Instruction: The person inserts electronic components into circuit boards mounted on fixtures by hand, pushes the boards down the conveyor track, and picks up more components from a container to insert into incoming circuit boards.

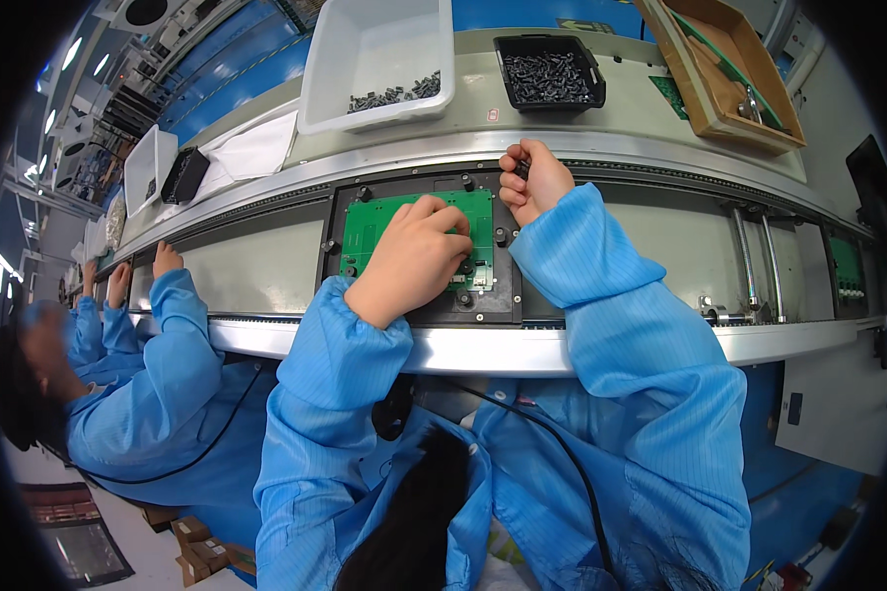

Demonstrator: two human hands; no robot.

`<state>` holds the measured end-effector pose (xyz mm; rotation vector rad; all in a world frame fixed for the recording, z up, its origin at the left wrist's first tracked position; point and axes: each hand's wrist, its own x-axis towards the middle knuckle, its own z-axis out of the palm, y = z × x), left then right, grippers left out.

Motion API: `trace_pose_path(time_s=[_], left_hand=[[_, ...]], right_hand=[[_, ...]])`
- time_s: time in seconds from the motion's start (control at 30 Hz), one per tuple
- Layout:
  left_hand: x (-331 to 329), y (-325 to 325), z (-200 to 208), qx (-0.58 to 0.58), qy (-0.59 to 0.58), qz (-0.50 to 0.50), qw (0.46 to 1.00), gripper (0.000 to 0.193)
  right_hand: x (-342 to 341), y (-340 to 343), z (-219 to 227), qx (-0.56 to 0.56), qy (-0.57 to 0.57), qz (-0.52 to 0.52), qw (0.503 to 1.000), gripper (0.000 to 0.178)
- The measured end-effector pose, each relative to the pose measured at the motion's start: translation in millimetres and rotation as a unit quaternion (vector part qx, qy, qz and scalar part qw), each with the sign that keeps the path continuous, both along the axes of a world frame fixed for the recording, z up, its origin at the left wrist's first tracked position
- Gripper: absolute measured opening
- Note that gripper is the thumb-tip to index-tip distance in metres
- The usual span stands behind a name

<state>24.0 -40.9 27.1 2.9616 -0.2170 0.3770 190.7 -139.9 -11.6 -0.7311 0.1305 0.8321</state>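
A green circuit board lies in a black frame on the conveyor line in front of me. My left hand is over the board, fingers bent together in a pinch at its right part; the fingertips hide what they hold, if anything. Small dark and pale parts show on the board beside those fingers. Just right of the frame's far corner, my right hand is curled around small black components, partly visible between the fingers.
Beyond the rail stand a white bin and a black tray, both with small black components. A wooden box holds a green board at far right. Metal rods cross the conveyor. At left, another person's hand rests by the line.
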Motion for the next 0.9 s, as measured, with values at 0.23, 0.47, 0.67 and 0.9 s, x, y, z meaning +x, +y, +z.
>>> trace_pose_path(time_s=[0.23, 0.47, 0.67, 0.9], left_hand=[[-2, 5, 3, -0.071, -0.016, 0.007, 0.997, 0.009], [-1, 0, 22, -0.133, -0.068, 0.066, 0.987, 0.013], [10, -6, 28, -0.177, -0.187, 0.099, 0.961, 0.01], [17, -9, 22, -0.166, -0.145, 0.141, 0.965, 0.011]], right_hand=[[7, -4, 2, 0.024, 0.002, 0.001, 1.0, 0.01], [0, -7, 17, 0.081, -0.011, 0.04, 0.996, 0.017], [-25, -5, 44, 0.082, 0.03, 0.095, 0.992, 0.041], [-31, -7, 35, 0.11, -0.025, 0.201, 0.973, 0.057]])
